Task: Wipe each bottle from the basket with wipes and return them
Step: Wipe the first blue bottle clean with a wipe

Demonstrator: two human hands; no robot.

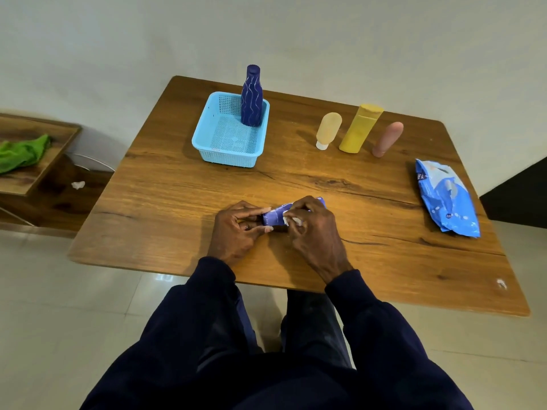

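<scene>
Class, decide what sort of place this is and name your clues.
Likely a plain indoor room, home or office unclear: a wooden table, a bare white wall, a glossy tiled floor.

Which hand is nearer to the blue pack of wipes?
Right. The right hand holds the small blue bottle at the end facing the pack of wipes, which lies off to its right; the left hand grips the other end, farther away.
</scene>
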